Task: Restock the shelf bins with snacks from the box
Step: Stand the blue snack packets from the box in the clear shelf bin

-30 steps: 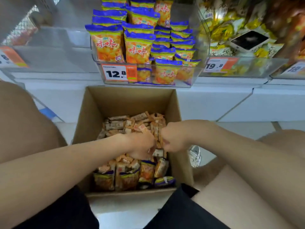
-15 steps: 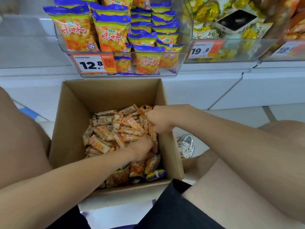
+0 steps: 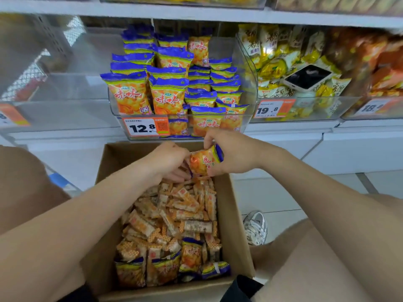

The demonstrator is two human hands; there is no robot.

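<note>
Price tag (image 3: 145,127), orange and white, reading 12.8. Second price tag (image 3: 273,109), same colours, reading 19.8. Device (image 3: 307,77), white casing, dark screen, lying tilted. Sneaker (image 3: 255,227), silver-white, laced, on pale tiled floor (image 3: 281,192) with grey joints.

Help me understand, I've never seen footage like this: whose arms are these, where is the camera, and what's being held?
There is no machine here. A person wears one wide-angle camera on the head, so you look down along their own bare arms. The single current picture is that head view.

On the floor in front of them stands an open cardboard box. It is filled with small wrapped bars and, at its near end, orange-and-blue packets.

The right hand curls round one such snack packet above the box's far end. The left hand seems to pinch the packet's other end.

Behind them, a clear shelf bin with a 12.8 price tag holds matching packets.
</note>
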